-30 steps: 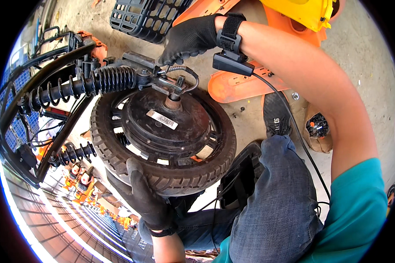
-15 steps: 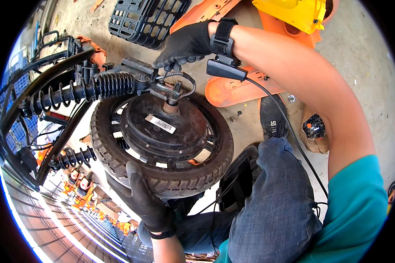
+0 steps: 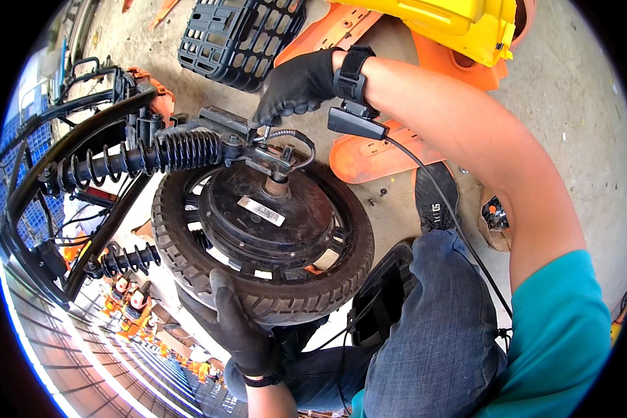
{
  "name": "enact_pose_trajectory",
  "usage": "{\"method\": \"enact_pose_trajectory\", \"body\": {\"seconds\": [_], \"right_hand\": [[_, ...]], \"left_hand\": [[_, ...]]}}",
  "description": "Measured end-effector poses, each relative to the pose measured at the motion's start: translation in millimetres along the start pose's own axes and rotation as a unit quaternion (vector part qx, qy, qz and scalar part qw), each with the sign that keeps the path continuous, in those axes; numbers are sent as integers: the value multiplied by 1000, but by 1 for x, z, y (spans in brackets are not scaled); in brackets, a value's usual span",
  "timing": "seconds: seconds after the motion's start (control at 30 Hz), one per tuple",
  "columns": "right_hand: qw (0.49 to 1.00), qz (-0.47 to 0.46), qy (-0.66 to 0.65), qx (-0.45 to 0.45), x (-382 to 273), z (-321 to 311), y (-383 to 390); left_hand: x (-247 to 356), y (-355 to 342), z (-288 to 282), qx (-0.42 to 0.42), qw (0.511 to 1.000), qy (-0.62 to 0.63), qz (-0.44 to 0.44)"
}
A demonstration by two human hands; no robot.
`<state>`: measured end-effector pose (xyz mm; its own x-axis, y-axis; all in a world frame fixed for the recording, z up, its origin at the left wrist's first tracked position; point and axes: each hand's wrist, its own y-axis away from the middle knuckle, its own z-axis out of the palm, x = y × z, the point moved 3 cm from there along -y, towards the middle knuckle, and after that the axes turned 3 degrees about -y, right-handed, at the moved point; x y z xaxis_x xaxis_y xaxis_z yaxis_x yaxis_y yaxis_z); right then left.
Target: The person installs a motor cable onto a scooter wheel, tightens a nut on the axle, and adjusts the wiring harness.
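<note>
A wheel with a knobbly black tyre and a dark hub motor lies tilted in front of me. My left hand, in a black glove, grips the near side of the tyre, thumb on the tread and the other fingers hidden beneath. At the far side my gloved right hand is closed, fingertips together at the metal axle bracket. A small thin metal piece shows just below those fingertips; its kind is unclear. Beside it a sheathed cable loops to the axle.
A coil-spring shock absorber and black frame tubes extend left from the wheel. Beyond lie a black plastic basket, orange panels and a yellow plastic part. A black cable hangs from my right wrist.
The wheel, frame and floor items sit slightly lower in the picture. Both hands keep their places at the tyre and the axle bracket.
</note>
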<state>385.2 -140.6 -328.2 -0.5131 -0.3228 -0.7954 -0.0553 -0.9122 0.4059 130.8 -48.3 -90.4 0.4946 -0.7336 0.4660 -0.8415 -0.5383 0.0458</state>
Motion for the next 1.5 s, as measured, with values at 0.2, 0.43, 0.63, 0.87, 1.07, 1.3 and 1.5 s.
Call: {"method": "enact_pose_trajectory", "body": {"seconds": [0.2,0.43,0.63,0.87,1.07,1.3,1.5], "right_hand": [[997,-45,-5,59,-7,11,14],[996,-56,55,37,-7,8,16],[987,-65,137,45,-8,3,14],[987,-39,151,48,-14,7,15],[988,-20,147,46,-11,8,17],[982,17,180,52,-22,12,21],[990,13,139,19,-24,11,23]], "left_hand": [[5,-1,3,7,997,55,-48],[4,-1,1,-2,993,96,-72],[3,-1,0,-7,996,70,-48],[4,-2,0,-9,996,64,-64],[5,-3,1,5,995,80,-65],[6,-3,3,4,993,84,-79],[1,0,0,11,995,69,-68]]}}
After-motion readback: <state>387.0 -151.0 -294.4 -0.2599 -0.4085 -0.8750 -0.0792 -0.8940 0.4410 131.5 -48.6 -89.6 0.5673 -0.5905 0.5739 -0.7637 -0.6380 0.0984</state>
